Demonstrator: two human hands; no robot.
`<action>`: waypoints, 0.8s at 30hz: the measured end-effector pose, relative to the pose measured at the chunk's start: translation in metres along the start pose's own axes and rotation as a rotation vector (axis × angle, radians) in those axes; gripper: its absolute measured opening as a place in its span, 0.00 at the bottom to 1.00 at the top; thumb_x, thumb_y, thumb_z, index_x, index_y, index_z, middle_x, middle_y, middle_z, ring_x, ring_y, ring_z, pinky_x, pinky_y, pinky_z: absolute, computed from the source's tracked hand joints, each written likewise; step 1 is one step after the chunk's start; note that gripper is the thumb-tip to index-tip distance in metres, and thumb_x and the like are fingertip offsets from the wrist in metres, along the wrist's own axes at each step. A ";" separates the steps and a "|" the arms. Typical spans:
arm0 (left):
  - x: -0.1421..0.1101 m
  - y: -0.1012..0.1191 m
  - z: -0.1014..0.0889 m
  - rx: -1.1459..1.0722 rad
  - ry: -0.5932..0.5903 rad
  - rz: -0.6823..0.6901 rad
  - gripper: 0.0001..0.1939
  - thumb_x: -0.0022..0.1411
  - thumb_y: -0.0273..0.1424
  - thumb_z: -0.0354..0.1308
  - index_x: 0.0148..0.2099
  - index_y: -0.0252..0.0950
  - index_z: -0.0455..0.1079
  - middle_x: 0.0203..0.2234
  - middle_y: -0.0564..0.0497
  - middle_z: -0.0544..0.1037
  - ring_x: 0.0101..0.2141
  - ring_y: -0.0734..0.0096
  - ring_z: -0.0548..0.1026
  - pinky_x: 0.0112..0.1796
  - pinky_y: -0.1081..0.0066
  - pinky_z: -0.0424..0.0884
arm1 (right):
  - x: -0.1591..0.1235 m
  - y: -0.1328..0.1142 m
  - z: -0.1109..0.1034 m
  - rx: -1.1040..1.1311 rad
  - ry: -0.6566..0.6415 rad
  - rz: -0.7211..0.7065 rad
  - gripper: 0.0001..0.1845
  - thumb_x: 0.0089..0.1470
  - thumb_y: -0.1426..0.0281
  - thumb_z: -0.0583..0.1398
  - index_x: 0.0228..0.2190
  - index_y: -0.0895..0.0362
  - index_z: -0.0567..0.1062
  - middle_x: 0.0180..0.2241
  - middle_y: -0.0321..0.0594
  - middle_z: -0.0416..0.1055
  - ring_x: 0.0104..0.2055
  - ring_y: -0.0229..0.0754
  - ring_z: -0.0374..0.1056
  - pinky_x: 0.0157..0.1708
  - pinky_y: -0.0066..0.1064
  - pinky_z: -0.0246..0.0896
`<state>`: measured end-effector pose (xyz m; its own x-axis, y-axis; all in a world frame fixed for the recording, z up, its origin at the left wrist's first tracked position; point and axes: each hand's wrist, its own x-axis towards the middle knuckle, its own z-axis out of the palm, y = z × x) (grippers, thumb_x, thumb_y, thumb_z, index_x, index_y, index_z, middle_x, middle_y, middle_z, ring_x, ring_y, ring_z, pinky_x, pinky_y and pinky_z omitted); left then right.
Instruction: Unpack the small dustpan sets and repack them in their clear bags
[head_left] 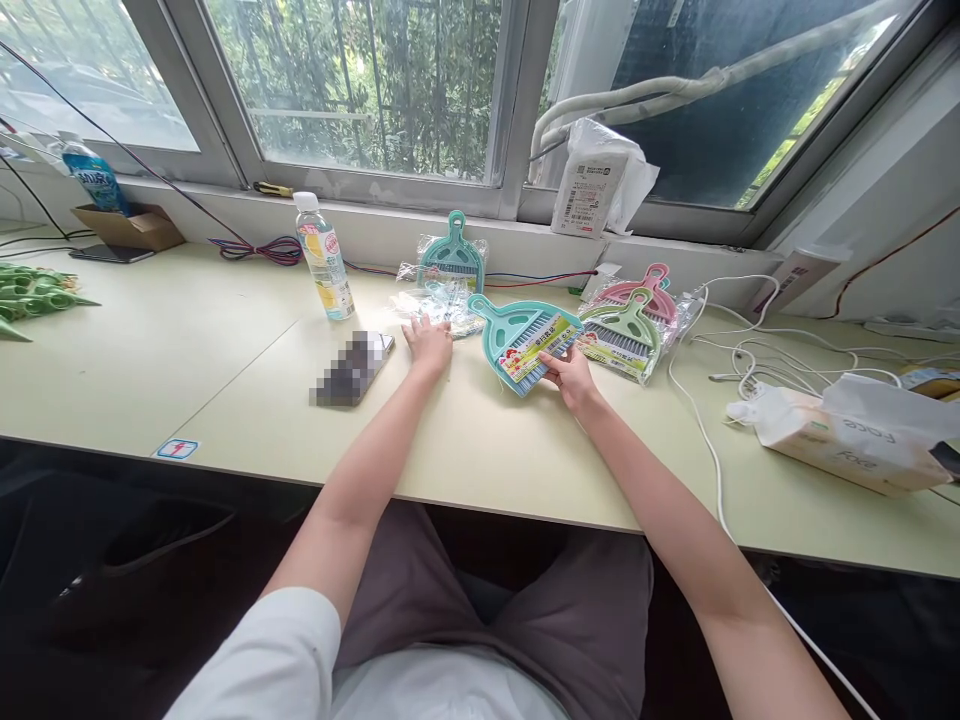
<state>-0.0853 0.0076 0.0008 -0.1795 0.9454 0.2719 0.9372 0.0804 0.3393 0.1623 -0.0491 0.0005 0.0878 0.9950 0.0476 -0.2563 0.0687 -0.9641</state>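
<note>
My right hand point(570, 378) grips the lower edge of a teal mini dustpan-and-brush set point(517, 345), which has a paper label across it and lies tilted against the tabletop. My left hand point(429, 345) rests flat on the pale green table point(480, 470), fingers spread, just touching a loose clear plastic wrapper point(439, 307). Beyond it stands a bagged teal dustpan set point(451, 255). A bagged green dustpan set point(619, 335) lies right of my right hand, overlapping a pink one point(645, 295).
A lemon drink bottle point(324, 270) and a pixelated phone point(352, 368) stand left of my left hand. White cables point(750, 370) and a tissue pack point(840, 435) lie to the right. Green plastic items point(34, 295), a cardboard box point(127, 228) and coiled wires point(255, 250) are further left. A windowsill runs behind.
</note>
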 end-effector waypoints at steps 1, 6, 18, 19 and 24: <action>-0.001 0.001 -0.002 0.013 -0.008 0.012 0.21 0.63 0.33 0.45 0.54 0.42 0.70 0.63 0.46 0.59 0.64 0.47 0.49 0.60 0.43 0.42 | -0.001 0.000 0.001 -0.008 0.001 0.004 0.19 0.43 0.75 0.66 0.38 0.53 0.68 0.38 0.35 0.75 0.36 0.39 0.75 0.37 0.33 0.76; -0.009 0.013 -0.011 0.103 0.044 0.140 0.21 0.64 0.30 0.42 0.47 0.34 0.75 0.50 0.41 0.73 0.55 0.52 0.64 0.62 0.48 0.39 | -0.003 -0.002 0.003 -0.046 0.019 0.025 0.18 0.44 0.75 0.65 0.38 0.52 0.68 0.37 0.36 0.75 0.36 0.39 0.75 0.37 0.35 0.76; -0.015 0.020 -0.009 0.208 0.042 0.120 0.20 0.61 0.25 0.49 0.55 0.36 0.68 0.51 0.40 0.70 0.55 0.52 0.63 0.60 0.48 0.46 | -0.002 0.001 0.000 -0.087 -0.010 0.030 0.20 0.43 0.73 0.66 0.39 0.53 0.67 0.39 0.37 0.76 0.38 0.41 0.75 0.38 0.36 0.76; -0.016 0.021 -0.010 0.209 0.002 0.119 0.20 0.61 0.24 0.48 0.53 0.38 0.69 0.51 0.40 0.69 0.54 0.52 0.63 0.59 0.47 0.47 | -0.001 0.001 0.000 -0.090 -0.015 0.029 0.20 0.43 0.73 0.66 0.39 0.53 0.67 0.39 0.37 0.76 0.38 0.41 0.75 0.38 0.36 0.76; -0.018 0.026 -0.014 0.167 -0.120 0.219 0.21 0.59 0.18 0.43 0.48 0.34 0.73 0.48 0.38 0.70 0.52 0.55 0.65 0.52 0.58 0.64 | -0.002 0.001 0.000 -0.088 -0.036 0.019 0.21 0.42 0.74 0.66 0.39 0.52 0.68 0.38 0.36 0.76 0.38 0.42 0.75 0.38 0.38 0.77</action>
<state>-0.0615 -0.0120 0.0176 0.0592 0.9757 0.2109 0.9878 -0.0878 0.1289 0.1615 -0.0508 -0.0009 0.0483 0.9981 0.0369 -0.1724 0.0447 -0.9840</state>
